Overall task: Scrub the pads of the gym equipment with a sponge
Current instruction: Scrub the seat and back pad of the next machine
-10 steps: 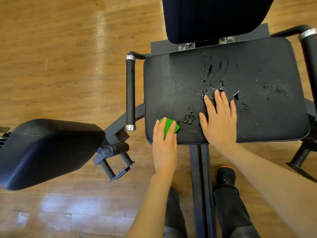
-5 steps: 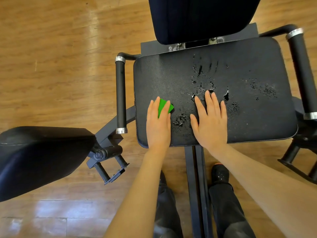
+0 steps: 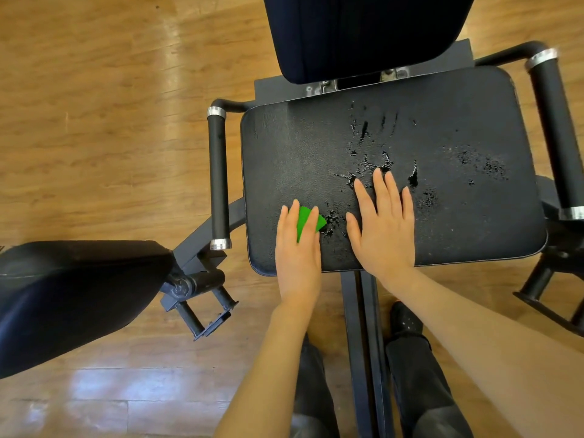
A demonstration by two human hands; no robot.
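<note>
The green sponge [image 3: 308, 219] is lying on the seat pad's [image 3: 474, 222] near-left part, and the left hand [image 3: 298, 245] is pressing it flat with straight fingers. The right hand [image 3: 384, 226] is resting open beside it. Wet patches are showing mid-pad; the back pad [image 3: 363, 30] and side pad [image 3: 63, 298] are looking dry, likely unscrubbed.

Left hand [image 3: 298, 245]: slid with sponge [image 3: 308, 219] from seat pad's [image 3: 474, 235] near edge further in, toward backrest.
Right hand [image 3: 384, 226]: unmoved.

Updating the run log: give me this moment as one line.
step: scrubbing seat pad | left hand: flat, pressing green sponge on pad | right hand: flat on pad | wet patches: mid-pad
</note>
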